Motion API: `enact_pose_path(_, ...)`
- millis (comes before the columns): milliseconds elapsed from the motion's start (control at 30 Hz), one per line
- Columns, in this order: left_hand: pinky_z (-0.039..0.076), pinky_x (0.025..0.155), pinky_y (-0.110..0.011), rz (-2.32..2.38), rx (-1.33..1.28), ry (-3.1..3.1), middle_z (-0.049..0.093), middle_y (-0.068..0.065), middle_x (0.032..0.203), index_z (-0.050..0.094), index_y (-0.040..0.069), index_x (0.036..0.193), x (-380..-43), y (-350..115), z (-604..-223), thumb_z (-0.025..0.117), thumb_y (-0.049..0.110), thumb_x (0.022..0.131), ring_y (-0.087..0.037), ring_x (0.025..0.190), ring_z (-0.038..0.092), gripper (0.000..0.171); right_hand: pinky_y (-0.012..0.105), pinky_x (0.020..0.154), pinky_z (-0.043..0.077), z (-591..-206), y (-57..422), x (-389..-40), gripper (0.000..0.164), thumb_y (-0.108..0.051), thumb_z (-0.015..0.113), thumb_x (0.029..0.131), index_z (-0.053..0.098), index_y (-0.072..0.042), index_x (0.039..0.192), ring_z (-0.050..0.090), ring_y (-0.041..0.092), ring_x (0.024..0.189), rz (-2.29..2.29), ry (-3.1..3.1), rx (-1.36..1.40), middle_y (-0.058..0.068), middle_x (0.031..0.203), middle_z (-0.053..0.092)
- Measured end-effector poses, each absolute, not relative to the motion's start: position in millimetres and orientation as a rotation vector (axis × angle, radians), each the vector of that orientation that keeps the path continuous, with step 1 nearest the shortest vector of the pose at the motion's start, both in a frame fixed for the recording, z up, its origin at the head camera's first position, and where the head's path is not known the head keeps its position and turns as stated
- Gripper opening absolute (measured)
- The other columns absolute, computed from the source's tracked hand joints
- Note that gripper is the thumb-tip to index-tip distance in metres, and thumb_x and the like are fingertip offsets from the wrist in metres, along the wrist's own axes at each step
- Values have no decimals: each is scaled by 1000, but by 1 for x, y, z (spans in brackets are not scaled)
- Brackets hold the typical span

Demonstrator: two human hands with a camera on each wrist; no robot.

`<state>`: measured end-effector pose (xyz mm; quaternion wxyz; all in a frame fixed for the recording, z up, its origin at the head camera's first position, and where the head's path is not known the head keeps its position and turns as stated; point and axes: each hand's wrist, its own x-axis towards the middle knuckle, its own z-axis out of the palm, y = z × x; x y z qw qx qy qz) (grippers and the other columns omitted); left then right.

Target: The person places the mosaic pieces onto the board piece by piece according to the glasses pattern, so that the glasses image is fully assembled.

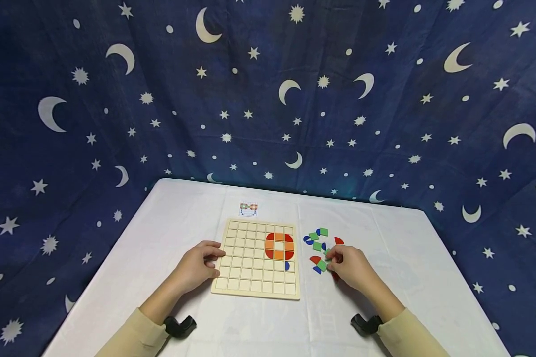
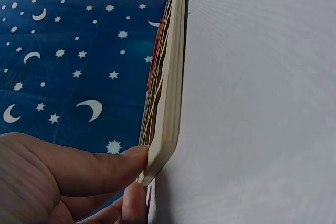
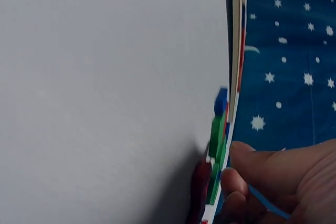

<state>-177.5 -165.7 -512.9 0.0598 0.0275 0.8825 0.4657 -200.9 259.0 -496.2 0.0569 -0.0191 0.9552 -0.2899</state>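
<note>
A pale wooden grid board [image 1: 244,272] lies on the table. On its right half, red rounded corner pieces [image 1: 270,255] and orange squares [image 1: 279,237] form a ring, with a small blue piece [image 1: 287,266] below it. My left hand [image 1: 197,267] rests thumb and fingertips on the board's left rim; the left wrist view shows the thumb [image 2: 113,169] at a corner. To the right of the board, my right hand [image 1: 350,265] reaches among loose pieces, near a green square [image 1: 322,266]. Thumb and index fingertip stand apart in the right wrist view; nothing shows between them.
Several green squares [image 1: 317,246], blue pieces [image 1: 307,240] and red pieces [image 1: 338,240] lie loose on the white tablecloth [image 1: 259,327]. Behind the board is a small pattern card [image 1: 247,209]. A blue star-and-moon curtain [image 1: 259,99] hangs behind the table.
</note>
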Motion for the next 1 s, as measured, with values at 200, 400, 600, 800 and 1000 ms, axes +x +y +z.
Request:
enact_pose_path(200, 53, 77, -20, 1405, 83, 2682, 63, -5, 148, 80, 7, 119, -178, -165, -513, 85, -9, 76, -14, 100, 63, 47, 26, 75, 50, -500, 248, -191, 26, 0, 85, 86, 80, -21, 100, 56, 15, 85, -826, 2862, -193, -3, 84, 62)
enact_pose_path(400, 53, 76, -21, 1410, 78, 2668, 63, -6, 149, 80, 6, 120, -177, -165, -512, 85, -10, 76, -14, 95, 63, 47, 28, 78, 54, -503, 239, -193, 30, 2, 84, 87, 82, -23, 104, 57, 16, 88, -740, 2867, -208, -3, 86, 62)
enact_pose_path(600, 53, 77, -20, 1403, 90, 2677, 63, -6, 149, 80, 6, 120, -177, -165, -512, 84, -10, 75, -13, 94, 63, 47, 29, 75, 50, -503, 231, -194, 24, -7, 88, 86, 80, -24, 101, 55, 15, 85, -691, 2864, -236, -2, 83, 59)
enact_pose_path(800, 53, 78, -20, 1407, 88, 2679, 63, -6, 149, 80, 6, 119, -177, -165, -512, 84, -10, 75, -14, 98, 63, 46, 28, 71, 48, -502, 223, -194, 22, -12, 91, 85, 76, -24, 94, 55, 14, 81, -682, 2866, -272, -3, 79, 58)
enact_pose_path(1000, 53, 78, -20, 1409, 84, 2679, 63, -6, 149, 80, 6, 119, -177, -166, -513, 84, -10, 76, -14, 98, 63, 46, 27, 69, 44, -499, 212, -188, 22, -14, 91, 85, 73, -24, 94, 54, 12, 78, -729, 2874, -300, -4, 76, 56)
